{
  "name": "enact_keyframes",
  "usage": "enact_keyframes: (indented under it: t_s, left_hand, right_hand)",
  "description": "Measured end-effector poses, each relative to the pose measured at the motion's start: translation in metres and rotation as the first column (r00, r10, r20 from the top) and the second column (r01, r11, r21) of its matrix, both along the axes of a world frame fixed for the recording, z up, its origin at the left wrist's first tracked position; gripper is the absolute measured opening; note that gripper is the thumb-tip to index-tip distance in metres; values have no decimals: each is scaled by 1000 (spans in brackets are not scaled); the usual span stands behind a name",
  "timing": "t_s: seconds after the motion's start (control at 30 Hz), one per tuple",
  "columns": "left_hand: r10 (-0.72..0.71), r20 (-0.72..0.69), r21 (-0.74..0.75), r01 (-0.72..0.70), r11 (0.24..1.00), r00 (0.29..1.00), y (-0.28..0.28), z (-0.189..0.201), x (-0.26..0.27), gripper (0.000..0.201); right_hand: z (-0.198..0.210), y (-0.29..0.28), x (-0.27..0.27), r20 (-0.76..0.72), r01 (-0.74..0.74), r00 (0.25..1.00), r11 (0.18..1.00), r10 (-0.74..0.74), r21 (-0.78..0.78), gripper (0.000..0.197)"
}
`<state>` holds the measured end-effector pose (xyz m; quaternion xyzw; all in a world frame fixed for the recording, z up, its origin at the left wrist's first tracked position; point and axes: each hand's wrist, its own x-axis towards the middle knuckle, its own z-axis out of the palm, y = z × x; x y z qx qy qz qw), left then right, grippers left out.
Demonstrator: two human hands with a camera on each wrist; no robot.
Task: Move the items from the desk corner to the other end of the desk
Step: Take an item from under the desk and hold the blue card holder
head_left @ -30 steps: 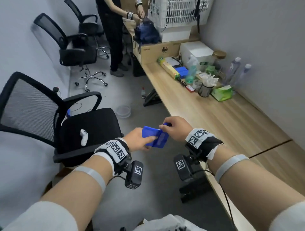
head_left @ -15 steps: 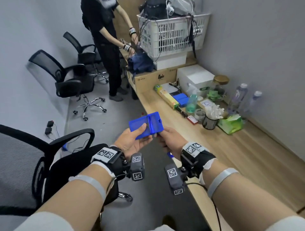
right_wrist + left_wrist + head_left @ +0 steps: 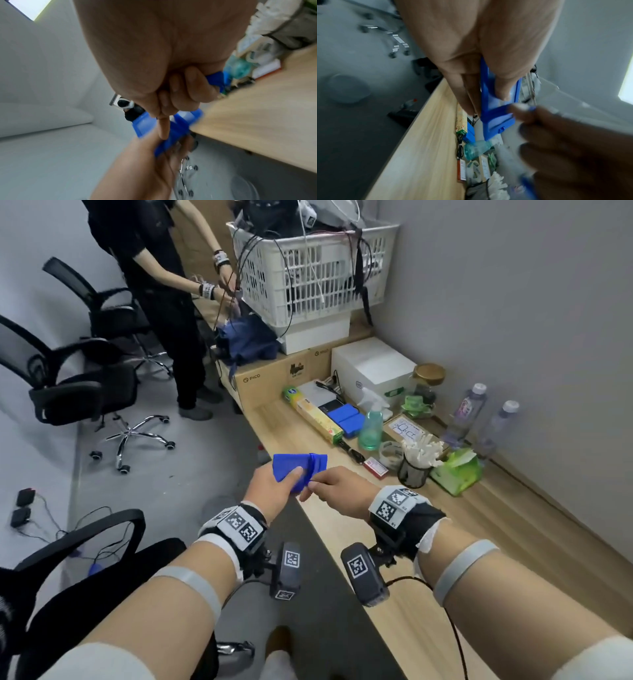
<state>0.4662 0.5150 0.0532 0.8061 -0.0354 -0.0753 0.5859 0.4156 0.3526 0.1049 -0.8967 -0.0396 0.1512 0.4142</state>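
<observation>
A blue hinged plastic case (image 3: 298, 467) is held in the air over the front edge of the wooden desk (image 3: 462, 542). My left hand (image 3: 291, 479) grips its left half, thumb on top and fingers beneath. My right hand (image 3: 313, 486) pinches the case's right half with thumb and forefinger. In the left wrist view the case (image 3: 496, 119) stands open between thumb and fingers. The right wrist view shows the case (image 3: 175, 129) blurred, and a small blue piece (image 3: 214, 79) in my curled right fingers.
Beyond the hands lie a red-edged card (image 3: 376, 467), a black mesh cup (image 3: 414, 474), a green tissue pack (image 3: 455, 470), a spray bottle (image 3: 371, 429), blue boxes (image 3: 346, 416) and a long yellow box (image 3: 318, 419). A person in black (image 3: 154, 302) stands by the white basket (image 3: 308, 275). Office chairs (image 3: 85, 392) stand on the left.
Both hands have carried the blue case from beside the black chair along the desk toward the far clutter. The case has tilted flatter, and the view has lifted.
</observation>
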Motion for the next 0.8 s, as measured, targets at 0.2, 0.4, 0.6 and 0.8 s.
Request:
enact_keyframes:
  t_s: [0.2, 0.4, 0.6, 0.8]
  left_hand:
    - [-374, -157, -112, 360, 926, 914, 3, 18, 52, 11]
    - [-600, -291, -507, 412, 757, 745, 14, 38, 105, 24]
    - [-451, -418, -750, -19, 662, 789, 2, 17, 139, 9]
    - [-413, -300, -708, 89, 701, 860, -24, -3, 147, 14]
  right_hand:
    - [28, -26, 66, 174, 151, 978, 970, -118, -190, 32]
    - [17, -27, 102, 60, 377, 921, 919, -386, 117, 34]
    - [-8, 15, 109, -189, 502, 865, 775, -466, 385, 33]
    - [-31, 31, 110, -298, 625, 779, 645, -552, 440, 25]
